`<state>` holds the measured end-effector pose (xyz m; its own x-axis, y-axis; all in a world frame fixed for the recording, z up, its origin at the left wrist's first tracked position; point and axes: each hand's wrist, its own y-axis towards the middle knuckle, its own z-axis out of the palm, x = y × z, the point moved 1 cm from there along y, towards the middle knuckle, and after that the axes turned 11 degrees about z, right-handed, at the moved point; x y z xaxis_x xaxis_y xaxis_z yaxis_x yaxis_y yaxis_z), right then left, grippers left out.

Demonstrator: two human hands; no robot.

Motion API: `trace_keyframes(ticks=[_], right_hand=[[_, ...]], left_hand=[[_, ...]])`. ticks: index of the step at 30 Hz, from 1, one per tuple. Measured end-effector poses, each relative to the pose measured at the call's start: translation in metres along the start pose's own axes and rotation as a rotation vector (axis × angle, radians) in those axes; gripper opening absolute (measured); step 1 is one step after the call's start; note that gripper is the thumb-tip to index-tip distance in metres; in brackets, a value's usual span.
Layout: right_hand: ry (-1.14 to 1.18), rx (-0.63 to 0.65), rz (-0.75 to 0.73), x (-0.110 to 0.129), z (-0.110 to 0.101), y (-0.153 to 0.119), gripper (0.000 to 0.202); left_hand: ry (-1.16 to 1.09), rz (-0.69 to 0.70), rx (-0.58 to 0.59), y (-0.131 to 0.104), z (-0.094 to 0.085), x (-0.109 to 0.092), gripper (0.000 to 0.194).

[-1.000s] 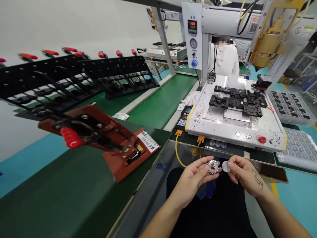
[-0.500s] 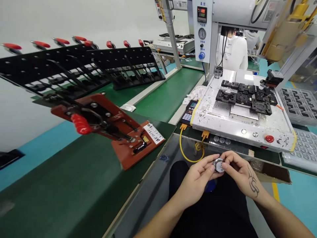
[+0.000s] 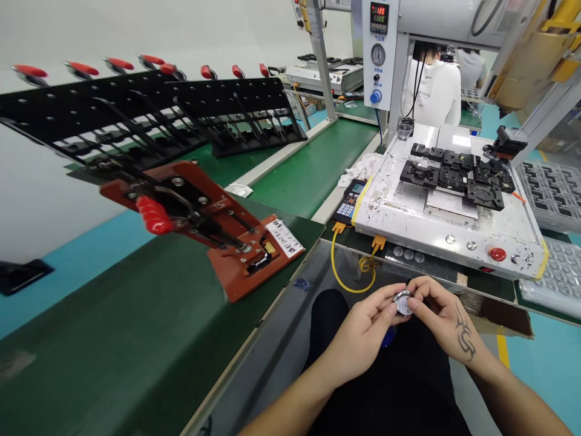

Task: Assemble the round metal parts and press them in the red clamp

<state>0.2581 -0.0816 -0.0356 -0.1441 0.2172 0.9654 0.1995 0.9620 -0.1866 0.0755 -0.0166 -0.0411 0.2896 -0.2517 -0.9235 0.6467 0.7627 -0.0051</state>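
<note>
A small round silver part [image 3: 403, 303] with a pale label on its face is held above my lap, between both hands. My left hand [image 3: 365, 330] grips its left side, thumb in front and fingers behind. On the other side, my right hand [image 3: 438, 315] pinches the right edge with thumb and bent fingers. To the left stands a red-brown clamp fixture [image 3: 240, 275] with a red handle, on the green bench [image 3: 149, 327]. The white machine base [image 3: 422, 227] beyond my hands carries several black fixture blocks [image 3: 458, 172].
A handheld keypad [image 3: 348, 203] and a yellow cable [image 3: 333, 260] lie by the machine's left side. Clear trays [image 3: 560, 266] sit at the right. Black racks with red handles [image 3: 240, 103] stand at the back left. A person in white [image 3: 431, 91] is behind the machine.
The view has shifted slightly, so the bench, racks and machine appear a little further right. Both hands keep their hold on the round part, with hardly any movement.
</note>
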Motion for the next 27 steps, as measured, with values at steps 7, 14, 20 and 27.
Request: trace_keyframes(ticks=[7, 14, 20, 27], right_hand=[[-0.064, -0.029, -0.028, 0.003, 0.0, -0.002, 0.028], [-0.237, -0.176, -0.196, -0.011, 0.002, 0.0, 0.03], [-0.402, -0.003, -0.284, -0.014, -0.002, 0.007, 0.017], [0.026, -0.056, -0.022, -0.005, 0.007, 0.015, 0.029]], left_hand=[[0.102, 0.04, 0.023, -0.001, 0.001, 0.005, 0.041], [0.257, 0.104, -0.046, -0.001, 0.001, 0.014, 0.038], [0.509, 0.152, 0.106, 0.002, -0.01, -0.003, 0.047], [0.281, 0.128, -0.055, 0.009, -0.014, -0.008, 0.047]])
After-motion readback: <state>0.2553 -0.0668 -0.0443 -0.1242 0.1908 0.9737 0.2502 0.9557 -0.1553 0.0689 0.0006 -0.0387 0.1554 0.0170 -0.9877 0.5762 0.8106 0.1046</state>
